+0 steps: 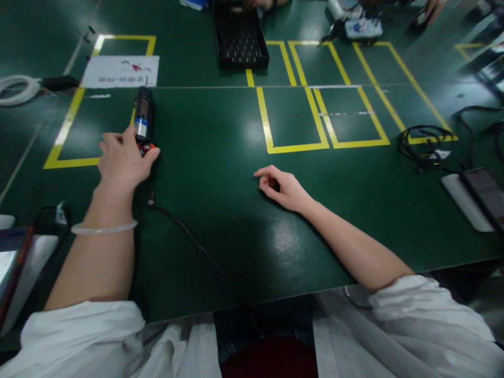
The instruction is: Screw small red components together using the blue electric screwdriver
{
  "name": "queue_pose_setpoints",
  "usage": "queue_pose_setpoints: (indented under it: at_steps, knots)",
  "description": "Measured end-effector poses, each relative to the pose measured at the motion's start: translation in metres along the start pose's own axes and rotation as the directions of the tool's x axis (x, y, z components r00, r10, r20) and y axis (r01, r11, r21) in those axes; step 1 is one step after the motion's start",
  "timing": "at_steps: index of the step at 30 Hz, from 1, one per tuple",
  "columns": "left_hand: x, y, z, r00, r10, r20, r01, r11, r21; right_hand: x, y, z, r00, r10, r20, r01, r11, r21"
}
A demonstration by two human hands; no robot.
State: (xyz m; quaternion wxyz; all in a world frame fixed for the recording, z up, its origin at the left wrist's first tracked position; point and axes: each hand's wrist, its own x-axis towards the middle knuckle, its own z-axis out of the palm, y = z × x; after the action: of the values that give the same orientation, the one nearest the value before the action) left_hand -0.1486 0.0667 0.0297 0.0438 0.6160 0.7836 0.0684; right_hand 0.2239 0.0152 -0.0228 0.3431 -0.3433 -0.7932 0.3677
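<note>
My left hand [124,160] is at the left of the green table, its thumb and fingers closed around the near end of a black cylindrical device [145,113]. The device lies lengthwise on the table, with a blue and silver band and a red part beside my thumb. My fingers partly hide that end. My right hand [285,189] rests on the table near the middle, fingers loosely curled and the index reaching left. A gap shows between its thumb and fingers, and I see nothing held. A thin black cable [185,228] with a small plug runs below my left hand.
Yellow tape [299,148] marks rectangles on the table. A printed white sheet [118,72] lies behind the device, a coiled white cable [19,89] at far left. A black tray [244,60] stands at the back near another person's hand. Coiled black cable [423,139] and a phone [486,191] are at right.
</note>
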Motion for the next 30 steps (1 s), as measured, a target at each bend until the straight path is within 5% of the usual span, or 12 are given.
queue_pose_setpoints:
  at_steps: [6, 15, 18, 20, 23, 27, 30]
  knots:
    - [0.002, -0.006, 0.011, 0.972, 0.085, -0.221, -0.084, 0.996, 0.014, 0.000, 0.000, 0.000, 1.000, -0.001, -0.001, 0.001, 1.000, 0.000]
    - [0.007, -0.004, 0.010, 0.963, 0.019, -0.269, -0.009, 0.999, 0.039, 0.000, 0.000, 0.000, 1.000, -0.002, 0.002, 0.002, 1.000, -0.013]
    - [0.008, 0.001, 0.012, 0.944, 0.044, -0.326, -0.063, 0.997, -0.049, 0.001, 0.000, 0.000, 1.000, -0.001, 0.004, 0.001, 1.000, -0.012]
    - [0.005, 0.013, 0.015, 0.956, 0.090, -0.280, -0.165, 0.952, -0.257, 0.001, 0.000, 0.000, 1.000, 0.000, 0.005, 0.001, 1.000, -0.008]
    - [-0.011, 0.046, 0.022, 0.968, 0.246, -0.044, -0.205, 0.680, -0.704, 0.000, 0.000, 0.000, 1.000, 0.001, 0.008, -0.001, 1.000, -0.001]
    - [-0.052, 0.095, 0.030, 0.815, 0.532, 0.229, -0.076, 0.490, -0.868, 0.000, -0.001, -0.001, 1.000, 0.015, 0.013, -0.015, 1.000, 0.004]
    - [-0.078, 0.117, 0.036, 0.710, 0.645, 0.281, -0.031, 0.428, -0.903, 0.000, -0.002, -0.001, 1.000, -0.011, 0.025, 0.010, 0.999, 0.044]
